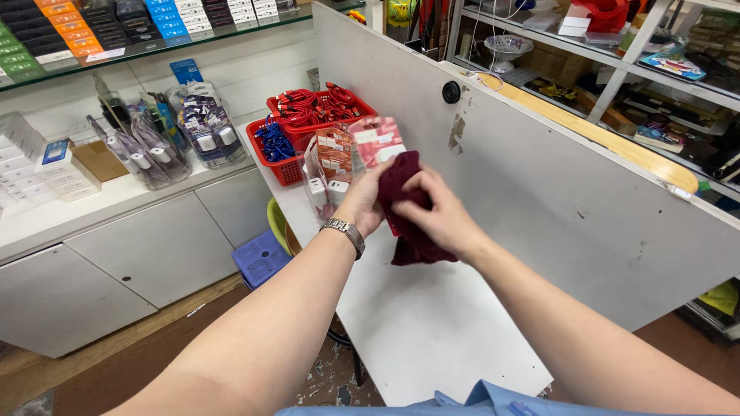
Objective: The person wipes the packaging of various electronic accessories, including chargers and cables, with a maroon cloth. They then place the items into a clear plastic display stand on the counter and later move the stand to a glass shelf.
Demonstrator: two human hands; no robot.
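You bunch the maroon cloth (408, 223) above the white counter (432, 323): your right hand (443, 219) pinches its top, your left hand (362, 204) steadies a clear charger packet (339, 166) behind it, the red basket (308, 127) beyond.

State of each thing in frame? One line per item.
Left hand: closed on the packet.
Right hand: gripping the cloth, pressed to the packet.
Cloth: dark red, bunched, hanging down from the hands.
Packet: clear, held upright above the counter.
Red baskets: full of coiled cables.
Counter: white, bare near the hands.
Watch: on the left wrist.
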